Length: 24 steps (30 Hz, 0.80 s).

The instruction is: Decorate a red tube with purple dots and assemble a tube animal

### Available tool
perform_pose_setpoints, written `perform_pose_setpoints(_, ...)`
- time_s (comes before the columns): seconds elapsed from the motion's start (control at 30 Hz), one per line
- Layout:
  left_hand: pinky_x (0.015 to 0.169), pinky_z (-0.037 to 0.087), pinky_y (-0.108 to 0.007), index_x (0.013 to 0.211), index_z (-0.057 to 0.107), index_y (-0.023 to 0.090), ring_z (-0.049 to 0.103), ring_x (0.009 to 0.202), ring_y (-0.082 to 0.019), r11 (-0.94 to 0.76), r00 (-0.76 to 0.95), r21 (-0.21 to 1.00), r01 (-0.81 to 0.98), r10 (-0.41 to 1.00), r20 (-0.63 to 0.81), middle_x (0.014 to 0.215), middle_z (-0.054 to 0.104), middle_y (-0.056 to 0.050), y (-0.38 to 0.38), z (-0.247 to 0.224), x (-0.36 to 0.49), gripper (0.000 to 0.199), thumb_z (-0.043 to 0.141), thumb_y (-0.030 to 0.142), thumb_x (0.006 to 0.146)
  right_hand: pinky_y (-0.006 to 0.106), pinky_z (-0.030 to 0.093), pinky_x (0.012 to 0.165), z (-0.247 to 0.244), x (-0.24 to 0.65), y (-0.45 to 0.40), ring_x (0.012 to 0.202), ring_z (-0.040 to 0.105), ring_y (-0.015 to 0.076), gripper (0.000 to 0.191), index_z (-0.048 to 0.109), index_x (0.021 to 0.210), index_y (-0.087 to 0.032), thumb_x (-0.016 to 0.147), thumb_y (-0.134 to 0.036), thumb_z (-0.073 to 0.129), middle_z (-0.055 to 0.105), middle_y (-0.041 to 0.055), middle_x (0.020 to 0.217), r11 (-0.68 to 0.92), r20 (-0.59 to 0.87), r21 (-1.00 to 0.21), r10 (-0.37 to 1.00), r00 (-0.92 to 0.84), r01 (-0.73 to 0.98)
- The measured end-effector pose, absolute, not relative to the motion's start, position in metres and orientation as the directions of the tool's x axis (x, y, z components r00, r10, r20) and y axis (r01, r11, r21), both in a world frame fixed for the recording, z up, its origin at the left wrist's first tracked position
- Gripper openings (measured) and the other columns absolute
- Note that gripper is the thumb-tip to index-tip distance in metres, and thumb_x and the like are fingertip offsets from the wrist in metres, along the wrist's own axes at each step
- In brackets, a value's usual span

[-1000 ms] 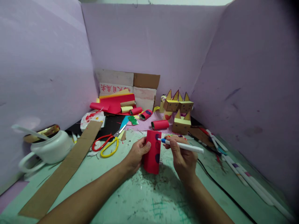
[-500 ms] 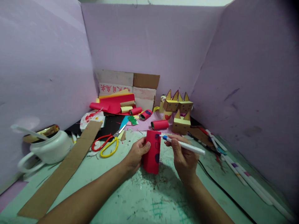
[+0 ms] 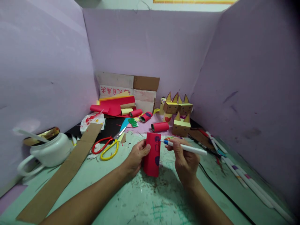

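Observation:
A red paper tube (image 3: 151,162) stands roughly upright above the table, with dark blue round marks and an outlined shape down its right side. My left hand (image 3: 138,156) is closed around its left edge, thumb on the front; the fingers behind are hidden. In my right hand (image 3: 186,161) is a white marker (image 3: 191,148) with a blue collar, held in a pen grip. Its tip is at the tube's upper right edge, by the top mark; whether it touches I cannot tell. Behind lies another red tube (image 3: 160,126) on its side.
Red-and-yellow scissors (image 3: 109,150) and a long cardboard strip (image 3: 67,165) lie left, near a white pot (image 3: 52,151). Cardboard boxes with pointed ears (image 3: 181,127) stand behind right. White markers (image 3: 255,189) line the right side; a black cable (image 3: 222,189) crosses there. Purple panels (image 3: 150,43) enclose the table.
The camera view has tilted up slightly. The marker's tip has shifted a little down and right, toward the tube's edge. Both hands keep their hold.

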<state>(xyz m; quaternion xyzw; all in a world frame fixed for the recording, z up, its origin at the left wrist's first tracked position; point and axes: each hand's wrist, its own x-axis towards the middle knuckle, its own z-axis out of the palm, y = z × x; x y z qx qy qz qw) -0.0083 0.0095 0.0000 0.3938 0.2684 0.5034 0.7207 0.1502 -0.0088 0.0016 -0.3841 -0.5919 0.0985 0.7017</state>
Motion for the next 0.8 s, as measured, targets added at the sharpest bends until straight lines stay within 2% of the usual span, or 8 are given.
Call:
perform_pose_setpoints(0.3,0.063,0.051,-0.024,0.103,0.068,0.013,0.066,0.069,-0.016,0.167,0.343,0.843,-0.511,0.939,0.022,0.087,0.075,-0.008,0.0107,-0.0008,-0.0089,0.052,0.086,0.043,0.065,0.033,0.052,0.064,0.0017,0.1500,-0.0086,0.066,0.065,0.0171,0.014,0.069,0.091,-0.020,0.095,-0.025,0.056,0.066,0.0006,0.072,0.695,0.772,-0.636,0.579,0.263,0.336)
perform_pose_setpoints(0.67,0.066,0.050,-0.027,0.103,0.068,0.013,0.066,0.072,-0.018,0.182,0.342,0.837,-0.517,0.940,0.007,0.086,0.074,-0.008,0.0091,0.0000,-0.0090,0.051,0.086,0.042,0.064,0.031,0.049,0.060,0.0035,0.1502,-0.0099,0.063,0.063,0.0166,0.019,0.068,0.082,-0.019,0.095,-0.026,0.056,0.064,0.0007,0.069,0.675,0.761,-0.648,0.593,0.263,0.353)
perform_pose_setpoints(0.8,0.069,0.051,-0.029,0.107,0.067,0.013,0.069,0.080,-0.022,0.179,0.345,0.836,-0.518,0.939,0.012,0.095,0.075,-0.011,0.0087,0.0012,-0.0082,0.054,0.086,0.041,0.065,0.029,0.049,0.058,0.0058,0.1496,-0.0108,0.062,0.063,0.0158,0.022,0.068,0.079,-0.019,0.096,-0.025,0.055,0.064,0.0002,0.068,0.685,0.769,-0.637,0.593,0.238,0.352)
